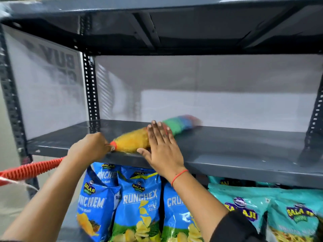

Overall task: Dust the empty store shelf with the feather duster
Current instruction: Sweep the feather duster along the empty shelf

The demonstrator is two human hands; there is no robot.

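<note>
Grey steel shelf (227, 147), bare. Duster (139, 138) lies on it, head toward 2 o'clock. Left hand (89, 149) closed on its handle at the front lip; right hand (162, 147) open flat, holding nothing. Risk: a wide sweep strikes the upright (90, 91) at 10 o'clock. Open room toward 3 o'clock.
</note>
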